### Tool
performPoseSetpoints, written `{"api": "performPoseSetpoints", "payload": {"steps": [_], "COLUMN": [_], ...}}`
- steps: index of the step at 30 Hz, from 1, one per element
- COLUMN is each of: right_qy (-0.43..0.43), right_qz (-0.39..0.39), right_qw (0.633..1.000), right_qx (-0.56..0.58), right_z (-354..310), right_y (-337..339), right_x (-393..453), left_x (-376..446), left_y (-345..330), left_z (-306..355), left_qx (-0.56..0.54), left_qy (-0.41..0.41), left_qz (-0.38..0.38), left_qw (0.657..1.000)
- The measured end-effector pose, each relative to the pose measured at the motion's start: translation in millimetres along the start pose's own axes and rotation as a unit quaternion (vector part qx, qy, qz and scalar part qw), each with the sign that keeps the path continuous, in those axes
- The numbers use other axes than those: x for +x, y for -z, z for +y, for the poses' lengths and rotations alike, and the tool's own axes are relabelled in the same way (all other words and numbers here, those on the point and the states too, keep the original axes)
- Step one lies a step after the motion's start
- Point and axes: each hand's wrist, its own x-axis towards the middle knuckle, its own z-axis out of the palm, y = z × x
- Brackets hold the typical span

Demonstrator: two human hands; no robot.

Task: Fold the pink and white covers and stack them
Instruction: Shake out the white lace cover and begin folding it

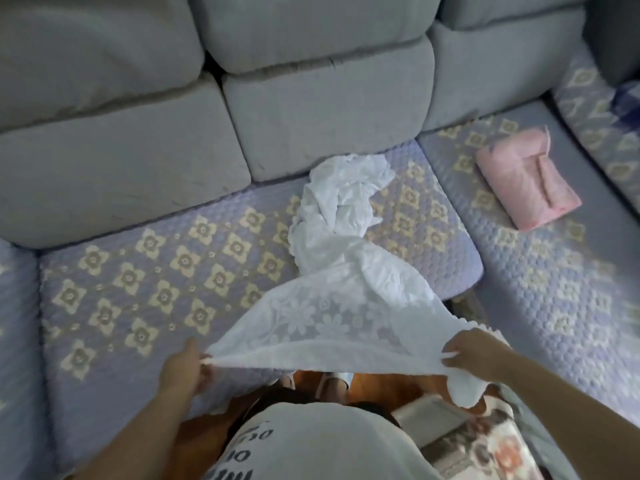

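Head view: left hand [185, 363] and right hand [476, 353] each pinch the near edge of the white lace cover [332, 306]; thin, limp, light, best held at its corners.

The room I work in is dim and bluish, lit softly and evenly with no hard shadows and no glare. The white cover [332, 306] is the brightest thing I see, almost washed out where it bunches. The whole view is soft, and motion blur smears my hands (the left hand [183, 370] most). The wide lens bends the sofa cushions [114, 174] toward the edges, where detail blurs further.
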Motion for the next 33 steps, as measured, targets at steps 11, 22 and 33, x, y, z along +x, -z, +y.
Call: {"api": "performPoseSetpoints", "payload": {"steps": [11,22,33], "right_qy": [0.003,-0.107,0.001], "right_qz": [0.051,0.178,0.097], "right_qw": [0.996,0.927,0.834], "right_qx": [0.079,0.314,0.544], "right_z": [-35,-145,-88], "right_y": [-75,-15,15], "right_x": [92,227,112], "left_x": [-23,-25,-91], "left_y": [-154,-146,-111], "left_z": [58,10,26], "left_qx": [0.304,0.195,0.197], "left_qy": [-0.305,-0.244,-0.439], "left_qz": [-0.059,0.061,-0.034], "left_qw": [0.901,0.948,0.876]}}
